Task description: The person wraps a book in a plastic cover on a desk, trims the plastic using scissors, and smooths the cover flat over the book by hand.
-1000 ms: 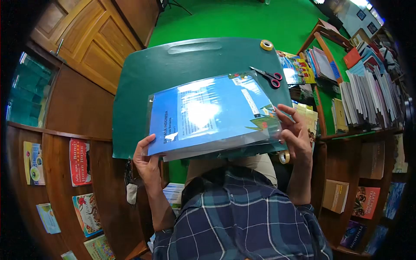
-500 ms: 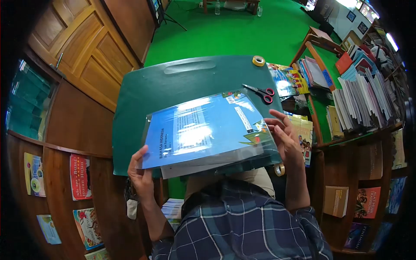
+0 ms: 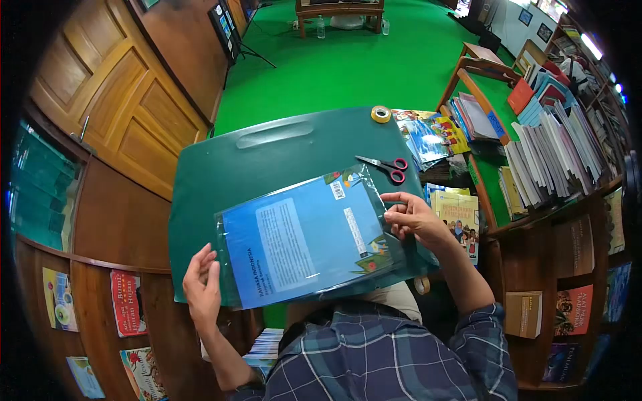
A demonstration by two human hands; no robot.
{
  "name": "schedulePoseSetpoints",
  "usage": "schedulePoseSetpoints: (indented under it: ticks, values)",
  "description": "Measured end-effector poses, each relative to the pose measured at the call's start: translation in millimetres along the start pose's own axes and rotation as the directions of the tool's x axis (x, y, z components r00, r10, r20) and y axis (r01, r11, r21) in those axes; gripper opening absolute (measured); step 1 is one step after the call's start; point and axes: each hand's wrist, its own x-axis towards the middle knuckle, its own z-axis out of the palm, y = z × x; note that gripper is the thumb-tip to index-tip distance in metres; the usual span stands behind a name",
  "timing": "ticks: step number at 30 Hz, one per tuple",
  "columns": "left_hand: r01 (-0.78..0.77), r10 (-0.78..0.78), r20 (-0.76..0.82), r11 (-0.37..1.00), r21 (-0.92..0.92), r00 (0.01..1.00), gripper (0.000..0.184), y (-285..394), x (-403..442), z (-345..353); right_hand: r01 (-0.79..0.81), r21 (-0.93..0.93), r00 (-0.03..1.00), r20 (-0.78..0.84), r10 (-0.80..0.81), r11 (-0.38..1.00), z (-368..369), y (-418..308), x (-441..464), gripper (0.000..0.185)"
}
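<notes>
A blue textbook (image 3: 311,234) lies back cover up on the green table, inside a clear plastic cover (image 3: 391,257) that sticks out past its edges. My left hand (image 3: 202,291) is beside the book's left edge, fingers stretched and thumb apart, with nothing gripped. At the right edge, my right hand (image 3: 416,220) has its thumb and fingers on the plastic margin, the other fingers curled. Scissors (image 3: 388,167) with dark and red handles lie just beyond the book's far right corner.
The green table (image 3: 267,154) carries a tape roll (image 3: 380,114) at its far right corner. Books (image 3: 458,214) are stacked to the right, near a wooden shelf of upright books (image 3: 555,157). Another tape roll (image 3: 422,285) is below the table's right edge. A wooden door (image 3: 127,87) stands left.
The book, tilted up at its near edge before, now lies flatter and closer to me. My left hand has let go of its left corner. My right hand has closed in on the plastic edge.
</notes>
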Motion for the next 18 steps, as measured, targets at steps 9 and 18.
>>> schedulePoseSetpoints:
  ticks: [9, 18]
  values:
    - [-0.63, 0.551, 0.375, 0.766, 0.127, 0.746, 0.038, 84.3, 52.7, 125.1, 0.198, -0.019, 0.979, 0.045, -0.197, 0.98, 7.7, 4.8, 14.8, 0.033]
    - [-0.803, 0.681, 0.509, 0.595, 0.034, 0.526, 0.032, 78.6, 118.2, 209.3, 0.424, -0.301, 0.905, 0.096, -0.415, 0.854, -0.3, 4.4, 28.9, 0.025]
